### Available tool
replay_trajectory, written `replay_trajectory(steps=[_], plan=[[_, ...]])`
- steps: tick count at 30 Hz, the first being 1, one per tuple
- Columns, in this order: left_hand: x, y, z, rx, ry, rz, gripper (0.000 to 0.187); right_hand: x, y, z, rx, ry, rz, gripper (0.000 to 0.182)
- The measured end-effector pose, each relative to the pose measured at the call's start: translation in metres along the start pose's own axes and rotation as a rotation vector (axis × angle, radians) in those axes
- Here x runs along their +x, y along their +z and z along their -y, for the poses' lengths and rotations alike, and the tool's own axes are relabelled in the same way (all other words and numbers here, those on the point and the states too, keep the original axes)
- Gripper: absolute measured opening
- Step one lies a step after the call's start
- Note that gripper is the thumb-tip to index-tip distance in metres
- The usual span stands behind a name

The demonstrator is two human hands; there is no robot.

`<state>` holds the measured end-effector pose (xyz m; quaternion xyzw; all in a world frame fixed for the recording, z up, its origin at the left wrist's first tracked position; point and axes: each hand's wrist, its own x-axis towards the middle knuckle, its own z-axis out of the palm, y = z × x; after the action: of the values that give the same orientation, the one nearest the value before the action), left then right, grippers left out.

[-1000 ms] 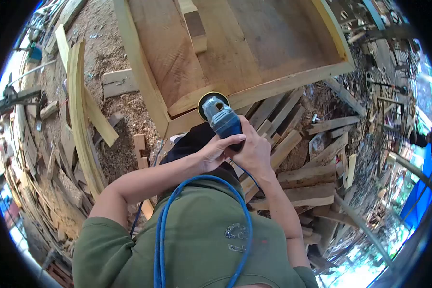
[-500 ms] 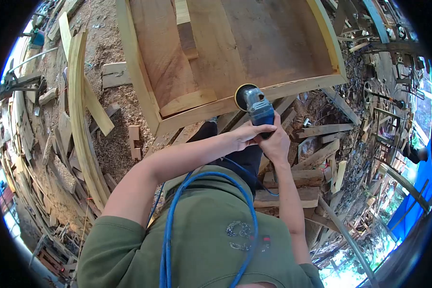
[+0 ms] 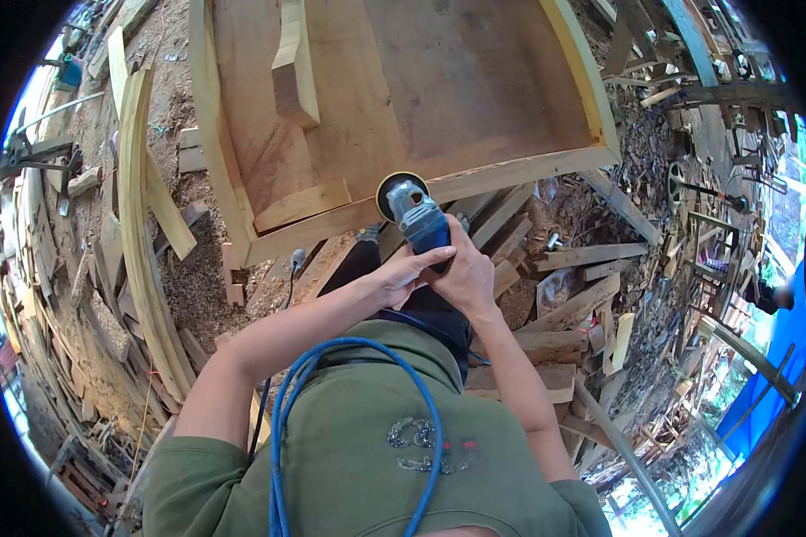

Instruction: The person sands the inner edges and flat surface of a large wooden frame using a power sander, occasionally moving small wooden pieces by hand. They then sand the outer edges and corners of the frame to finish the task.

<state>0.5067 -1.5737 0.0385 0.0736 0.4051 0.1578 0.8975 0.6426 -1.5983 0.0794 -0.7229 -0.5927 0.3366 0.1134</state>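
Both hands are closed around the blue body of an angle grinder (image 3: 424,224) fitted with a round sanding disc. My left hand (image 3: 405,276) wraps the rear of the tool from the left, while my right hand (image 3: 466,273) grips it from the right. The disc (image 3: 390,191) stands on edge right at the near rim of a large wooden frame (image 3: 501,173), which borders a brown plank panel (image 3: 484,80). A wooden block (image 3: 291,76) extends over the panel, and a short wooden strip (image 3: 304,205) lies inside the near left corner.
A blue cord (image 3: 279,447) loops over my green shirt. Long pale boards (image 3: 134,224) lie on the sawdust-covered ground at left. Offcuts (image 3: 591,255) are piled at right beneath and beside the frame. A cable with a plug connector (image 3: 297,258) lies near my leg.
The grinder and both hands have moved left, slightly nearer the frame's left corner. The whole frame also sits further left in view, and the block on the panel shows at a different angle.
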Motion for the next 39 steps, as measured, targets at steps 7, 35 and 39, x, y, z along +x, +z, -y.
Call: replay_trajectory(steps=[7, 35, 39], plan=[[0.089, 0.09, 0.002, 0.109, 0.028, 0.061, 0.057, 0.023, -0.065, -0.08, 0.004, 0.051, -0.133, 0.08], [0.227, 0.231, 0.053, 0.309, 0.197, -0.041, 0.056, 0.049, -0.182, -0.224, -0.025, 0.26, -0.217, 0.074], [0.219, 0.245, 0.03, 0.295, -0.027, 0.096, 0.05, 0.075, -0.203, -0.245, -0.148, 0.425, -0.351, 0.085]])
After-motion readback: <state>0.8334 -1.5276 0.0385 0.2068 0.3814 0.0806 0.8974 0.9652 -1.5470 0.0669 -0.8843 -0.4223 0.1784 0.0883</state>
